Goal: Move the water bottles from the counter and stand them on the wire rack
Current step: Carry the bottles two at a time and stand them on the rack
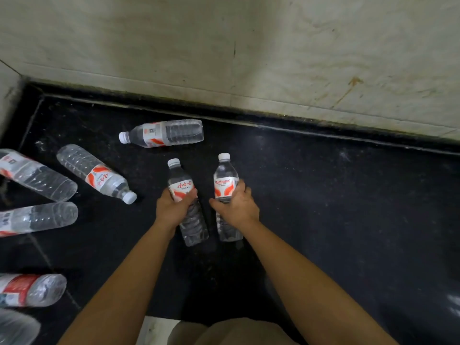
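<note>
My left hand (173, 207) grips a clear water bottle (181, 181) with a white cap and a red-and-white label, near the middle of the black counter (323, 207). My right hand (239, 206) grips a second bottle (225, 174) of the same kind just to its right. Both bottles point their caps away from me. Another bottle (164, 133) lies on its side behind them, near the wall. One more lying bottle (95, 174) rests to the left. The wire rack is not in view.
Several more bottles lie on their sides along the left edge, among them one (37, 175) and one (39, 217) and one (32, 290). A pale stone wall (249, 46) rises behind the counter. The counter's front edge (159, 317) is near my body.
</note>
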A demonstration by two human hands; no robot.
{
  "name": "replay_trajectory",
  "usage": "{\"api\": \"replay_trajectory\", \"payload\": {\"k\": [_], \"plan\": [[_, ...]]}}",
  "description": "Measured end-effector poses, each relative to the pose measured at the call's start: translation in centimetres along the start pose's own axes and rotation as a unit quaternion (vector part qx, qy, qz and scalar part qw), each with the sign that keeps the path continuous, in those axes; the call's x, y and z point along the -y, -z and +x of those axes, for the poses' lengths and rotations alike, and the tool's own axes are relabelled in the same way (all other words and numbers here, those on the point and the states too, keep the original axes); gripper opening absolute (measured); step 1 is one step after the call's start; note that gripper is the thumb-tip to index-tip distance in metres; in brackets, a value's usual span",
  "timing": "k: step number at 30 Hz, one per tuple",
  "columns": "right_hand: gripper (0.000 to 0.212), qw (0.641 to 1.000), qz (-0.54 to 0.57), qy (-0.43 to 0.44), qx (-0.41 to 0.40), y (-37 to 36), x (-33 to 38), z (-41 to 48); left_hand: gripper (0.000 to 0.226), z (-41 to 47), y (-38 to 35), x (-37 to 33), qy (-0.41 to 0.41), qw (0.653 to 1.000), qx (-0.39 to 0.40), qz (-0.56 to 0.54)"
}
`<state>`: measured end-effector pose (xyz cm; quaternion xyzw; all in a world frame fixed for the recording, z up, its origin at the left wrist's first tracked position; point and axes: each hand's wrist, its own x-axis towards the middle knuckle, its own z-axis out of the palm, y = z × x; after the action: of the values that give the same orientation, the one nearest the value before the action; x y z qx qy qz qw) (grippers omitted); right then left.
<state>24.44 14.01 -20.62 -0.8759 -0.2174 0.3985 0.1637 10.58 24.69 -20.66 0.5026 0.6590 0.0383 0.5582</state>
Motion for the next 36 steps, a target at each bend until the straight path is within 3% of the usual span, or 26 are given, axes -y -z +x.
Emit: {"api": "replay_trajectory", "payload": {"k": [7, 15, 18, 22, 27, 29, 31, 33, 36], "plan": [[0.080, 0.992, 0.122, -0.025, 0.021, 2.2, -1.1, -0.3, 0.041, -1.1, 0.5, -0.1, -0.012, 0.994, 0.020, -0.109], [0.062, 0.955, 0.283, -0.022, -0.090, 11.1, -7.6, -6.9, 0.044, -7.4, -3.1, -5.1, -0.131, 0.978, 0.078, -0.139], [0.048, 0.912, 0.392, 0.000, -0.116, 16.0, -11.3, -10.6, 0.045, -12.6, -6.9, -8.6, -0.201, 0.960, 0.123, -0.151], [0.043, 0.824, 0.532, 0.054, -0.189, 22.5, -18.2, -17.2, 0.043, -21.7, -13.8, -12.1, -0.297, 0.925, 0.197, -0.131], [0.036, 0.721, 0.600, 0.093, -0.334, 29.7, -30.1, -26.4, 0.046, -35.2, -24.2, -11.6, -0.391, 0.877, 0.263, -0.089], [0.049, 0.687, 0.618, 0.078, -0.375, 32.2, -35.6, -30.1, 0.050, -40.8, -28.8, -10.3, -0.416, 0.861, 0.284, -0.074], [0.066, 0.680, 0.608, 0.059, -0.406, 34.2, -41.2, -33.5, 0.055, -46.2, -33.3, -9.1, -0.443, 0.841, 0.304, -0.059], [0.075, 0.695, 0.571, 0.039, -0.435, 35.7, -46.5, -36.9, 0.060, -51.5, -37.6, -8.2, -0.469, 0.820, 0.323, -0.044], [0.056, 0.685, 0.544, 0.023, -0.484, 37.8, -53.0, -41.3, 0.065, -58.2, -43.0, -7.4, -0.502, 0.790, 0.351, -0.026]]}}
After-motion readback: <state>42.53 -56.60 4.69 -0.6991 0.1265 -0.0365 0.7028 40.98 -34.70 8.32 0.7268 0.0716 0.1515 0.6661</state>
